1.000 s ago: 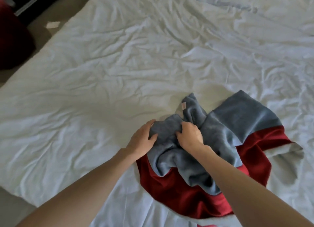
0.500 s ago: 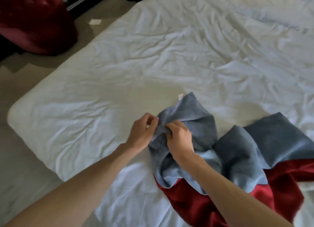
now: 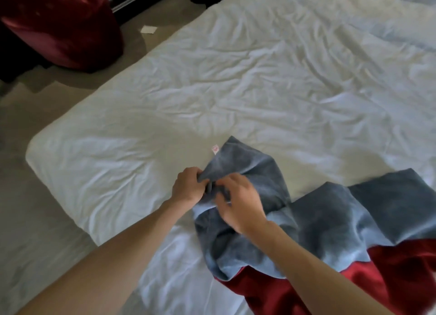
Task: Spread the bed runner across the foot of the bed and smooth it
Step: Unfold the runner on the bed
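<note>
The bed [image 3: 236, 83] is seen filling most of the view, its white sheet heavily creased; the far and right edges are cut off by the frame, and only the near left corner, rounded and soft, is shown whole. The bed runner [image 3: 330, 220] is found bunched near the bed's near edge, towards the right: grey-blue plush on one face, glossy red satin on the other, folded over itself in wavy lobes, with its right and lower parts lost beyond the frame. A dark red rounded object [image 3: 61, 24] is made out on the floor past the left edge, blurred and cut off at the top. The left hand [image 3: 187, 187] is closed, a gathered fold of the grey plush pinched in its fingers. The right hand [image 3: 240, 206] is blurred, fingers curled onto the same fold; its grip cannot be told. A small white label [image 3: 215, 149] is spotted at the runner's far tip, its print unreadable.
</note>
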Action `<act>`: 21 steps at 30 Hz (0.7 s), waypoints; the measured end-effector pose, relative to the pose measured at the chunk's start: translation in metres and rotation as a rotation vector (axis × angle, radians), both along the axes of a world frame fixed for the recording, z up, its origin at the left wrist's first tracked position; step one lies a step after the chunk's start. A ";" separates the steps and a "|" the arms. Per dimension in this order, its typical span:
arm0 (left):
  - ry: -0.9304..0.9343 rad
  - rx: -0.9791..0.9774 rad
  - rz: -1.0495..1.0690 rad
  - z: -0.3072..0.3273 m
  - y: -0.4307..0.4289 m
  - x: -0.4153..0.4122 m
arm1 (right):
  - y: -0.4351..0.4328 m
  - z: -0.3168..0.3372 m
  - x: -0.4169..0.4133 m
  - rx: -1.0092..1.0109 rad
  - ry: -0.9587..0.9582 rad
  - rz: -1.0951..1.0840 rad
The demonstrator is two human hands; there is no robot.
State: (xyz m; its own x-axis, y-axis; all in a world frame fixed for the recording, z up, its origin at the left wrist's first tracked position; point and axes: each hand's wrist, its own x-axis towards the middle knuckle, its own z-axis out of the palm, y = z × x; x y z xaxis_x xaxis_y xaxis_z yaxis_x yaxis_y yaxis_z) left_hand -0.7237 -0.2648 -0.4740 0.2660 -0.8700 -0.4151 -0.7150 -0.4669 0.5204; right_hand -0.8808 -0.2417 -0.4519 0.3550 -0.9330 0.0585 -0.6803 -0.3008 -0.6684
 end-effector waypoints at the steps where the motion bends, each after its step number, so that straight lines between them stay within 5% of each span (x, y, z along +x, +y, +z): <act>1: 0.001 -0.038 0.035 -0.001 0.000 0.001 | -0.008 -0.001 -0.006 0.025 0.032 -0.115; 5: 0.018 -0.186 0.182 0.002 0.006 0.010 | -0.036 -0.021 -0.041 0.355 0.297 -0.453; 9: -0.031 -0.242 0.249 0.003 0.017 0.032 | -0.038 -0.038 -0.058 0.574 0.487 -0.367; 14: -0.041 -0.281 0.352 -0.004 0.031 0.061 | -0.043 -0.037 -0.029 0.559 0.614 -0.266; 21: -0.035 -0.323 0.469 -0.007 0.030 0.135 | -0.060 -0.028 0.040 0.269 0.509 -0.301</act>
State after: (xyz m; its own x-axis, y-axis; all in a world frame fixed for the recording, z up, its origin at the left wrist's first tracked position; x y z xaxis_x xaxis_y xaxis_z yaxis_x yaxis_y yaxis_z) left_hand -0.5887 -0.2348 -0.4815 0.6634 -0.7367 -0.1312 -0.4891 -0.5596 0.6691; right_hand -0.8409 -0.3018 -0.4797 -0.0028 -0.9547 -0.2975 -0.9602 0.0856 -0.2658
